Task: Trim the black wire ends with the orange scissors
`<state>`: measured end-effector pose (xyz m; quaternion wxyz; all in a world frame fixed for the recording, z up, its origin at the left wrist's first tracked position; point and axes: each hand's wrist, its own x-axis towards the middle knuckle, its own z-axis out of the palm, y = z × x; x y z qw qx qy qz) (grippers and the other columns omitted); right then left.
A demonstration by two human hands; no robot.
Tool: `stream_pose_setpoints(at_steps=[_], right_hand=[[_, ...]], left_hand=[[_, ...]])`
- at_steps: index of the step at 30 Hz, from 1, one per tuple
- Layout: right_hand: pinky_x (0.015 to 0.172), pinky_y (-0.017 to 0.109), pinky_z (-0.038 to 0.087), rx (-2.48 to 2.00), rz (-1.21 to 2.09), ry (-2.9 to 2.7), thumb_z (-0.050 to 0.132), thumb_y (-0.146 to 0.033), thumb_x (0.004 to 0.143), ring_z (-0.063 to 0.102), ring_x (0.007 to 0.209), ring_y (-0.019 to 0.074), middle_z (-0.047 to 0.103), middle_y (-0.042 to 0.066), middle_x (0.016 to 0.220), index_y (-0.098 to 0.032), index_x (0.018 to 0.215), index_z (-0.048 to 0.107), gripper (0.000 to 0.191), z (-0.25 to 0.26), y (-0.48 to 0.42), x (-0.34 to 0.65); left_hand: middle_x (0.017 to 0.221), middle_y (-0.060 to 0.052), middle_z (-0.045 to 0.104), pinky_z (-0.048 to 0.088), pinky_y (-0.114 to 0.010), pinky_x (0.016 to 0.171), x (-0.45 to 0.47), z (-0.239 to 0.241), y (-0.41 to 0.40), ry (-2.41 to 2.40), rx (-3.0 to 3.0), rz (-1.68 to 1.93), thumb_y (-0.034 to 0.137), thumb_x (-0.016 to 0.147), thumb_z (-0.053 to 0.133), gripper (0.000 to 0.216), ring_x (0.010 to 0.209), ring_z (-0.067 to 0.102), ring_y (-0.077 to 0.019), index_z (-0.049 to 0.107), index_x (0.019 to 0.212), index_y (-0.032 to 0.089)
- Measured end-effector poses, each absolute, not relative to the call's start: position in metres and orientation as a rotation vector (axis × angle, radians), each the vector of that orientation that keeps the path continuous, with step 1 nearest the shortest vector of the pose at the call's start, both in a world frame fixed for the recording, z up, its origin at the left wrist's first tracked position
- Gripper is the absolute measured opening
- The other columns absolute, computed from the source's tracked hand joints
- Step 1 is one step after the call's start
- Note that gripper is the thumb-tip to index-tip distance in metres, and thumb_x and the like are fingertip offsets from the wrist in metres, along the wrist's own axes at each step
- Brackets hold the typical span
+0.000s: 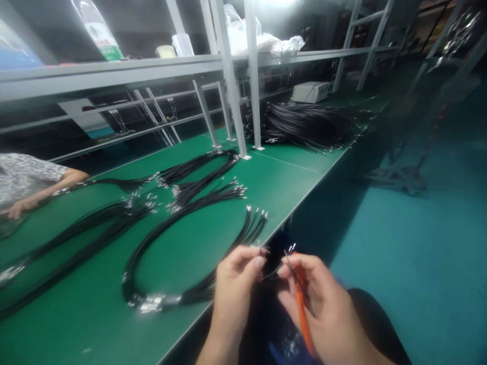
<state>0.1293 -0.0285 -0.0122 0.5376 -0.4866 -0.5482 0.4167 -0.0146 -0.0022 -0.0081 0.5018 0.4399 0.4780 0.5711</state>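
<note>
My left hand is closed in a pinch on the end of a black cable, just off the front edge of the green table. In my right hand is an orange-handled tool, perhaps cutters or pliers; its tip is small and blurred. A cable end with a pale tip also shows near my right fingertips. The bundle of black cables curves over the table beside my left hand. Pale tape wraps it at the bend, and its loose ends carry shiny metal tips.
More black cable bundles lie at left, and a large pile lies farther back near a pale box. Metal posts hold a shelf with a bottle and plastic bags. A co-worker's arm rests at left.
</note>
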Motion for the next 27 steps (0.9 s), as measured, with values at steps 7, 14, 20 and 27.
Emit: stream_pose_setpoints(at_steps=[7, 14, 20, 27], right_hand=[[0.039, 0.016, 0.033, -1.028, 1.823, -0.952, 0.068, -0.015, 0.068, 0.042, 0.039, 0.0039, 0.060, -0.005, 0.059, -0.019, 0.085, 0.051, 0.025, -0.002, -0.032, 0.129], [0.030, 0.014, 0.026, -1.043, 1.945, -0.862, 0.070, -0.028, 0.068, 0.038, 0.028, 0.0017, 0.066, -0.001, 0.059, -0.019, 0.076, 0.045, 0.028, 0.009, -0.022, 0.123], [0.028, 0.014, 0.024, -1.195, 1.863, -0.820, 0.074, -0.028, 0.065, 0.038, 0.026, 0.0028, 0.065, -0.002, 0.053, -0.020, 0.072, 0.045, 0.031, 0.013, -0.020, 0.117], [0.028, 0.013, 0.027, -1.234, 1.805, -0.916, 0.067, -0.018, 0.070, 0.040, 0.026, 0.0026, 0.064, -0.004, 0.054, -0.020, 0.075, 0.047, 0.021, 0.004, -0.021, 0.119]], left_hand=[[0.075, 0.003, 0.062, 0.045, -0.018, 0.061, -0.012, -0.015, -0.005, 1.213, 1.072, 1.492, 0.019, 0.076, 0.070, 0.007, 0.065, 0.055, -0.0090, 0.064, 0.080, 0.018], [0.076, 0.001, 0.063, 0.047, -0.019, 0.064, -0.010, -0.012, -0.008, 1.202, 1.135, 1.445, 0.019, 0.077, 0.069, 0.005, 0.070, 0.059, -0.0113, 0.064, 0.078, 0.018], [0.073, 0.002, 0.064, 0.047, -0.017, 0.060, -0.008, -0.011, -0.010, 1.216, 1.144, 1.426, 0.018, 0.075, 0.070, 0.006, 0.066, 0.059, -0.0102, 0.064, 0.078, 0.018], [0.072, 0.002, 0.065, 0.047, -0.018, 0.059, -0.008, -0.011, -0.008, 1.249, 1.148, 1.410, 0.020, 0.074, 0.071, 0.007, 0.065, 0.060, -0.0109, 0.065, 0.077, 0.018]])
